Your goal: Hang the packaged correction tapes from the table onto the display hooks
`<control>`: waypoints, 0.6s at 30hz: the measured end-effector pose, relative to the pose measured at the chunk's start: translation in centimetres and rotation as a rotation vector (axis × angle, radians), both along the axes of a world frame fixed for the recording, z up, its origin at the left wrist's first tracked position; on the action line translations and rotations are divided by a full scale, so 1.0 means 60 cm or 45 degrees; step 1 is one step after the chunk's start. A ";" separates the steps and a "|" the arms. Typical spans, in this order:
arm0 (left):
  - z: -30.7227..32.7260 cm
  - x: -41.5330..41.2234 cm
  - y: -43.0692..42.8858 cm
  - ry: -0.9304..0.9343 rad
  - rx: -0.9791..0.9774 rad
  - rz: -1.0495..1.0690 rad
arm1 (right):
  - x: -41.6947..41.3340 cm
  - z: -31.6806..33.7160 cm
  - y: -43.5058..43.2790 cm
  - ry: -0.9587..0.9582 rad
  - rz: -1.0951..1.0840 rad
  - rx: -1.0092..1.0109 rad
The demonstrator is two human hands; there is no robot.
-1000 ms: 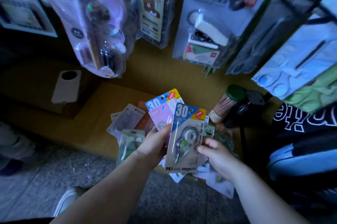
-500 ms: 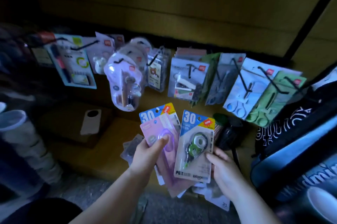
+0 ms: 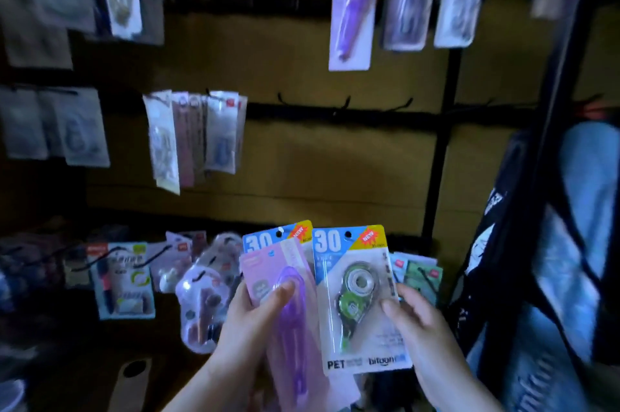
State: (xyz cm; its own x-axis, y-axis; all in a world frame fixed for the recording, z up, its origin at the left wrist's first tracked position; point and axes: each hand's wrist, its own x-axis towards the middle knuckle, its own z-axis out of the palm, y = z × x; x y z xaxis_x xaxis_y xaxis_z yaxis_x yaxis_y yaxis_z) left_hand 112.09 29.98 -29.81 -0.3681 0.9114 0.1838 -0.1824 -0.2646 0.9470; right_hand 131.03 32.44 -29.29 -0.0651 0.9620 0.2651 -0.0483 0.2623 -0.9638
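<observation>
Hooks (image 3: 342, 104) sit bare, up & ahead of green tape pack (image 3: 359, 297), upright, hole topmost. R hand (image 3: 422, 321) pinches its edge; L hand (image 3: 255, 314) clasps purple pack (image 3: 288, 304).

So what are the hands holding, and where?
The left hand grips the purple pack at its middle, a blue pack behind it. The right hand pinches the green pack by its right edge.

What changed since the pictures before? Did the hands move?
Both hands rose from the table toward the rack. The right hand drew the green tape pack off the stack, out to the right. The view swung up, so the bare hooks show now. Unchanged: the left hand grips the purple pack, with a blue pack behind it.
</observation>
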 end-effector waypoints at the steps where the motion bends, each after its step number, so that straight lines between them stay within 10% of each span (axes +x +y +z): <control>1: 0.028 0.005 0.001 0.026 0.043 0.009 | 0.005 0.027 -0.004 -0.008 -0.020 0.051; 18: 0.299 0.030 0.037 0.358 0.329 -0.123 | 0.127 0.337 0.051 0.155 -0.402 0.487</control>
State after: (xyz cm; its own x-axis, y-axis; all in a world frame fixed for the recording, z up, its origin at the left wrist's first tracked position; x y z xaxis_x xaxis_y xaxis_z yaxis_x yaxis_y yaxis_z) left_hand 113.91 32.17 -11.89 -0.1852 0.8499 0.4932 0.0391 -0.4952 0.8679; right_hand 138.66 35.51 -9.04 0.2667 0.7624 0.5896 -0.0158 0.6152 -0.7882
